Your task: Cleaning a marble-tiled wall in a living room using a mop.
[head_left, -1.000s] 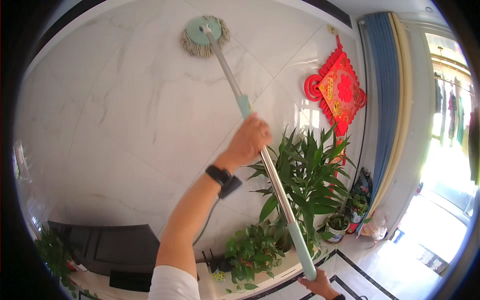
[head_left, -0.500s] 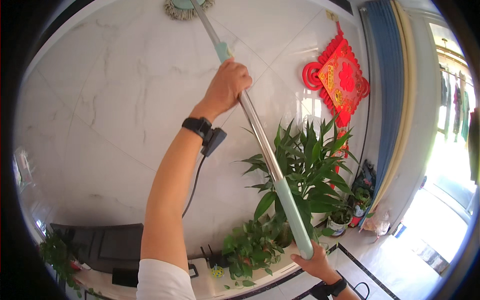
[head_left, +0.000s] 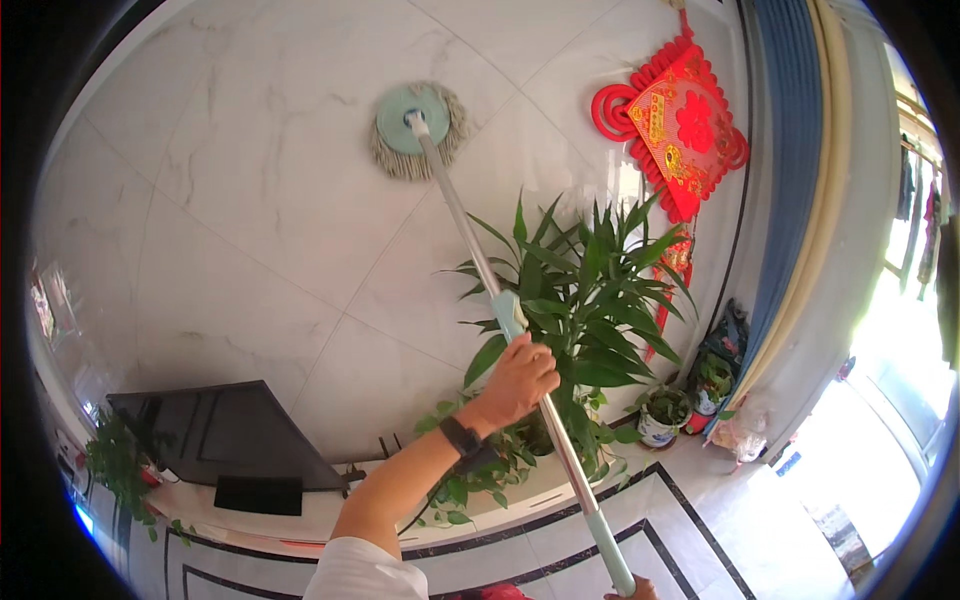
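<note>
A round mop (head_left: 412, 120) with a pale green disc and a grey string fringe rests against the marbled wall (head_left: 270, 160). Its metal pole slants down to the right. My left hand (head_left: 517, 378) is wrapped round the pole just below a pale green collar, and a black band sits on that wrist. At the lower edge, my right hand (head_left: 636, 590) grips the end of the green handle; most of this hand is cut off by the picture's rim.
Tall leafy plants (head_left: 590, 300) stand behind the pole. A black television (head_left: 225, 430) is on a low white cabinet (head_left: 400, 515). A red knotted ornament (head_left: 685, 130) hangs at the right, beside a blue curtain (head_left: 785, 170). Potted plants (head_left: 664, 415) stand near a bright doorway.
The mop head has come down the wall and slightly right. Both hands have moved lower with the pole, still gripping it. More of the television shows.
</note>
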### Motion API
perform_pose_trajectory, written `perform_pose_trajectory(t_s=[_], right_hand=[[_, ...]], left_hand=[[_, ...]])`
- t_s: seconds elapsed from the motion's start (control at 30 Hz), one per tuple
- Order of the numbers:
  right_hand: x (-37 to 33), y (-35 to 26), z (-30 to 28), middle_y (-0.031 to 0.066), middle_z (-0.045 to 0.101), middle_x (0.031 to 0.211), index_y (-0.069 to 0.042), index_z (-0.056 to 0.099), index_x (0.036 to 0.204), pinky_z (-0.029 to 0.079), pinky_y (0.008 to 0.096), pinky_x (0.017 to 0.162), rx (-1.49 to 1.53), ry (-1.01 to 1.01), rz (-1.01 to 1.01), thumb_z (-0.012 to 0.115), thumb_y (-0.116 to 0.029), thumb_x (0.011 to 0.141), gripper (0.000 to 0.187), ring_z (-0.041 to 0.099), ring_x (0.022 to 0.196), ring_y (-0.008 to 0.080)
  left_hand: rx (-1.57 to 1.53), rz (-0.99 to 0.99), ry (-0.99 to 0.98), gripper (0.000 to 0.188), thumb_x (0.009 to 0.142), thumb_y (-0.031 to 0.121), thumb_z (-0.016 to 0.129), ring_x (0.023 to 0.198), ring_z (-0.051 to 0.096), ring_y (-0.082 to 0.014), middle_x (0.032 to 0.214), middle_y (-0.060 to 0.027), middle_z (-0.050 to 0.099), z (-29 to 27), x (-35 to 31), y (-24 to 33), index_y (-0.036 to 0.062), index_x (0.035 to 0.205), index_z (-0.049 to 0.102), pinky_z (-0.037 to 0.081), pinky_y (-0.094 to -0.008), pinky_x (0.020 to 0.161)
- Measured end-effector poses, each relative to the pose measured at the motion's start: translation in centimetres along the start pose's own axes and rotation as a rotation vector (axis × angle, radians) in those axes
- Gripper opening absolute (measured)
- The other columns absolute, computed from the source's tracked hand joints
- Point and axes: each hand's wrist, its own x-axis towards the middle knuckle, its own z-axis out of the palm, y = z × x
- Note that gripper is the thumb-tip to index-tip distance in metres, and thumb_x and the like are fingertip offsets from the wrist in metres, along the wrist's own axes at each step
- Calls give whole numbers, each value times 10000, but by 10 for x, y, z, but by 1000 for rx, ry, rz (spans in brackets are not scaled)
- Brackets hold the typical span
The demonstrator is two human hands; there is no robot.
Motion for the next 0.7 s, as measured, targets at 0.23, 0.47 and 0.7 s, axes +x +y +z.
perform_pose_trajectory(t_s=[0.23,0.47,0.7], right_hand=[[-68,-79,-85,324,532,1121,76,402,1268,436,450,901,11,11,401,734,-336,715,764,515,1069,430],[14,-138,-108,307,578,1037,48,408,1271,482,450,765,128,69,260,739,-284,713,729,577,961,418],[126,-231,-166,132,605,762,15,541,1082,476,346,585,319,161,0,757,-218,707,492,579,659,194]], left_hand=[[-85,-46,-49,102,681,97,599,1031,484,-213,903,-25,510,28,-12,57,112,769,549,300,-476,1023],[134,18,-70,48,685,64,554,964,491,-223,830,-34,513,-7,76,-2,102,714,555,303,-446,1032],[353,222,110,80,656,89,593,865,506,-247,748,-48,497,-63,194,-105,106,627,520,342,-415,1005]])
